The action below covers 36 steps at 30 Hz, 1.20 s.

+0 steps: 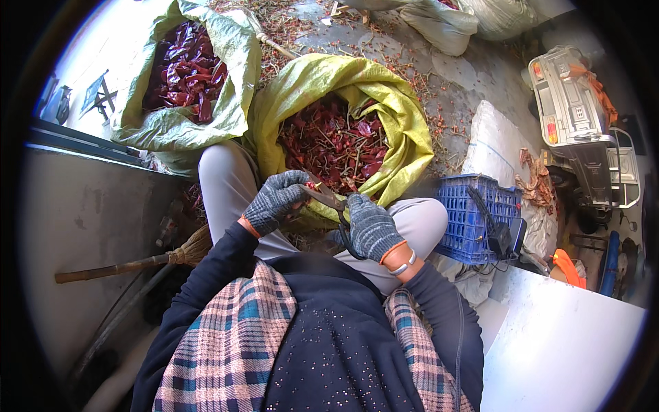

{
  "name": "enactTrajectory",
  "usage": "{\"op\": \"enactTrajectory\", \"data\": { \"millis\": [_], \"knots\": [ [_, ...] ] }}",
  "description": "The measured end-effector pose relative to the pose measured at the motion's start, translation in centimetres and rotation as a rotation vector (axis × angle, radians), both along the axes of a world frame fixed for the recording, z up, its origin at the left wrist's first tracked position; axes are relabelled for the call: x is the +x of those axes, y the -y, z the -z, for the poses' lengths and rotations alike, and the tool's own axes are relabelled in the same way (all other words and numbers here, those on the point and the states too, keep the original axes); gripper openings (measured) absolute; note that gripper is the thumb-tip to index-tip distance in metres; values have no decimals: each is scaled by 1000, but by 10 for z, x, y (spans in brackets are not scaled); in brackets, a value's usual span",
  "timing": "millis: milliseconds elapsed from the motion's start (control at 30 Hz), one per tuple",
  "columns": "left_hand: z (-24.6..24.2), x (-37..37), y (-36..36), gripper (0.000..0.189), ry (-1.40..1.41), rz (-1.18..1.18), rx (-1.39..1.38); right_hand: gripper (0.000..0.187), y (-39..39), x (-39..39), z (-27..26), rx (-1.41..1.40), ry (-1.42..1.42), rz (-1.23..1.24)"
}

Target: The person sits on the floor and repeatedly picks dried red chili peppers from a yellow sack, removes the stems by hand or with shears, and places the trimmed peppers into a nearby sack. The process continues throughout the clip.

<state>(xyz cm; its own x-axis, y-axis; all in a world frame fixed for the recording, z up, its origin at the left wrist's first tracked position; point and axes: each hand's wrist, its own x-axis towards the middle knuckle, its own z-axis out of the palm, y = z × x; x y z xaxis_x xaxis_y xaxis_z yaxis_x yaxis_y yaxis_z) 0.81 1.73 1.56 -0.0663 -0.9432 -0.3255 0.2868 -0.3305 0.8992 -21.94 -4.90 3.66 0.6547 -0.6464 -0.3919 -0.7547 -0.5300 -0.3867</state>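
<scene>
My left hand [280, 200], in a grey knit glove, pinches a small piece of dried red chili pepper [311, 185]. A pair of scissors [332, 200] with dark handles is gripped in my right hand [375, 226], gloved the same way. The blades point left and lie against the chili piece by my left fingertips. Just beyond both hands, between my knees, stands a yellow woven sack [406, 129] with its rim rolled down. Dried red chilies and stems [334, 139] fill it.
A greenish woven sack [234, 62] holds darker red chili pods [190, 72] at the left. A blue plastic crate [463, 221] stands by my right knee, near a white sack [494, 144]. A straw broom [190, 250] lies at left. Stems litter the concrete floor [463, 77]. A three-wheeled vehicle [576, 113] is at right.
</scene>
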Motion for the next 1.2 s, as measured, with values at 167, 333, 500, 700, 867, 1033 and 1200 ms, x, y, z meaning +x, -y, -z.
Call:
{"op": "enactTrajectory", "data": {
  "millis": [167,333,500,700,867,1033,1200],
  "knots": [
    [4,-2,4,15,-50,-30,10,45,-4,-2,17,-132,97,-11],
    [9,-3,6,14,-84,-52,55,35,-9,-3,26,-93,129,51],
    [12,-3,8,12,-86,-95,108,32,-7,3,26,-54,68,117],
    [13,0,10,13,-183,-112,67,52,5,4,22,141,323,239],
    [12,7,9,16,-277,-110,51,86,8,-3,17,62,315,97],
    [9,9,9,15,-193,-69,27,81,4,1,20,-5,284,112],
    [2,13,10,18,-92,-87,60,73,3,8,15,196,376,142]
  ]
}}
